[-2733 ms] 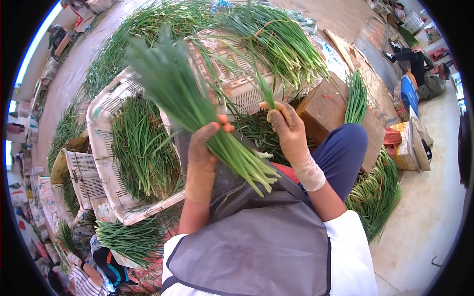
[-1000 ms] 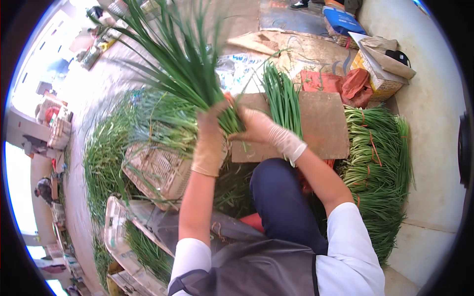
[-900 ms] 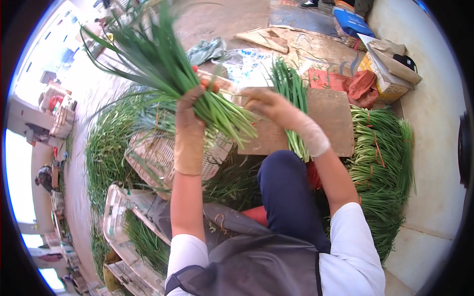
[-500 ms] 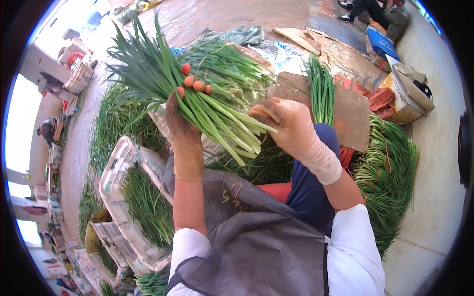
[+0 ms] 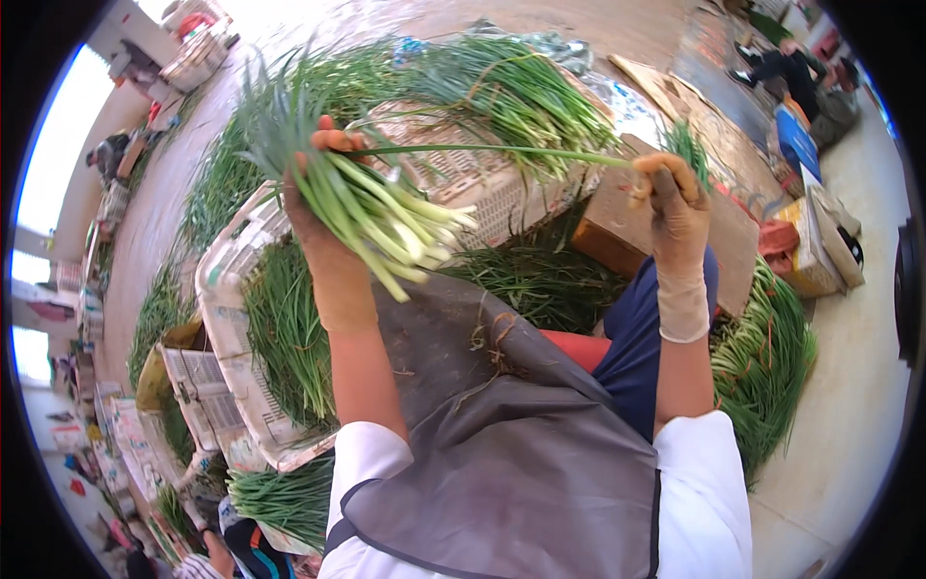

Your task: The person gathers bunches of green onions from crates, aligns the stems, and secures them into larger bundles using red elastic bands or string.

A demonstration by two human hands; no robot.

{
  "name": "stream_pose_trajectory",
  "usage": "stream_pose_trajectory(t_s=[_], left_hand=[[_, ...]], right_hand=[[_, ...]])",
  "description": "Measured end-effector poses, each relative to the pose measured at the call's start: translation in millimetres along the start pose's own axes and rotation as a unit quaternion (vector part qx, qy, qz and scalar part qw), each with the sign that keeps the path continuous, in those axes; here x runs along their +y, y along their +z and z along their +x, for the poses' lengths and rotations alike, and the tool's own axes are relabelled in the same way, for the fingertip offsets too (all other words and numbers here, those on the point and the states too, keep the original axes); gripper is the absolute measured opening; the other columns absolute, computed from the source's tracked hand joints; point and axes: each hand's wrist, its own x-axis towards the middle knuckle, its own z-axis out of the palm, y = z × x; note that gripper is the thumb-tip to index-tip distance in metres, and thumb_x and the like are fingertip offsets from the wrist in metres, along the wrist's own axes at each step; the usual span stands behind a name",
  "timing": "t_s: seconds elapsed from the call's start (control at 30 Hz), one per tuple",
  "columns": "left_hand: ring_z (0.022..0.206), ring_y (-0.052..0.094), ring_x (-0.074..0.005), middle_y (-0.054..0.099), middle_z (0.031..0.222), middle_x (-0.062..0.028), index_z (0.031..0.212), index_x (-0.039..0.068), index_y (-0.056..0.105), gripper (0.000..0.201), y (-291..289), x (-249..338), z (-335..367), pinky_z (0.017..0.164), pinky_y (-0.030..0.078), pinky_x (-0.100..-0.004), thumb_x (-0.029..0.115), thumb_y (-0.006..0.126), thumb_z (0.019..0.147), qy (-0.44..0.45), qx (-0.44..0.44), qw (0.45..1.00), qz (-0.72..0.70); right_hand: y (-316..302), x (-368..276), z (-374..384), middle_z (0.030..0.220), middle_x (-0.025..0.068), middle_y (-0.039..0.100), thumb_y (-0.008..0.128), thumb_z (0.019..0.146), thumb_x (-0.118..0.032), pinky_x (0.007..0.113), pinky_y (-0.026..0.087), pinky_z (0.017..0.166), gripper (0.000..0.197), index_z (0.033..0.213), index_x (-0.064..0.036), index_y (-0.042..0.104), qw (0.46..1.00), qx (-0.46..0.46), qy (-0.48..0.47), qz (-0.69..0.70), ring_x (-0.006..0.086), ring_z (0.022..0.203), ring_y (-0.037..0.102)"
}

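A loose bunch of garlic chives (image 5: 391, 222), pale stems pointing right and toward me, is gripped in my gloved left hand (image 5: 328, 246). One long chive stalk (image 5: 511, 151) stretches almost level from that hand across to the right. My gloved right hand (image 5: 678, 207) pinches the stalk's pale end between thumb and fingers, well apart from the bunch. A dark apron (image 5: 521, 415) with bits of dry plant waste covers my lap below both hands.
A white plastic crate (image 5: 218, 294) with chives stands at my left. Beyond my hands, more chives (image 5: 526, 96) lie on another crate. A brown box (image 5: 617, 227) is by my right knee, with tied chives (image 5: 767, 362) beside it. A person (image 5: 796, 82) sits far right.
My right hand has moved away to the right, drawing one stalk out sideways. My left hand with the bunch has shifted slightly left, and the view has turned a little.
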Motion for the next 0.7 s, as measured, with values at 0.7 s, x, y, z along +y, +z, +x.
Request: stream_pose_trajectory(t_s=[0.7], left_hand=[[0.083,0.052,-0.0114,0.049,0.089,0.0011,0.128,0.002,0.039,0.051,-5.4,63.8,-20.3,0.083,0.044,-0.0301,0.007,0.061,0.081,0.025,-0.196,0.952,-0.236]], right_hand=[[170.6,-36.3,14.6,0.096,0.0068,0.058,0.069,0.079,-0.033,0.033,0.040,0.089,0.059,0.128,-0.0080,0.048,0.886,-0.395,-0.128,-0.208,0.0176,0.096,0.052]])
